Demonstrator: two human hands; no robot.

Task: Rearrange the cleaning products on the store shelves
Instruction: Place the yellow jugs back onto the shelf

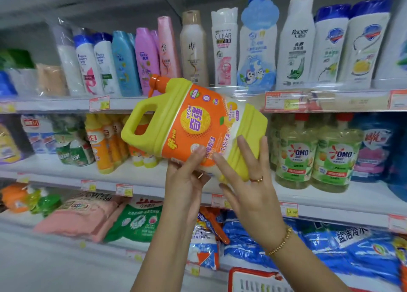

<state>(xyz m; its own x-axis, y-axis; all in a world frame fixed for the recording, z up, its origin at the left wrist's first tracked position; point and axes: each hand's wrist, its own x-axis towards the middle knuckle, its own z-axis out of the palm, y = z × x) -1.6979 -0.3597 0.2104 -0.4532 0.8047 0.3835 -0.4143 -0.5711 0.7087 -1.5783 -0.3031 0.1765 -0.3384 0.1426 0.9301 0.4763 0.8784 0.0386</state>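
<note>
Yellow detergent jug (193, 124) w/ orange label, tilted in front of store shelves (132, 173), cap up-left of the fingers. Left hand (187, 179) grips jug's lower edge, thumb on label. Right hand (253, 188) supports the base, fingers straight & spread. OMO bottles (315, 157) just right of fingertips.

Your head-worn wide-angle camera faces the white store shelving (141, 176) at close range, looking forward and slightly down. The shelves recede to the far left and sit nearest on the right. Your left hand (185, 179), right hand (253, 192) and the yellow plastic jug with an orange label (193, 124) occupy the near centre.
</note>
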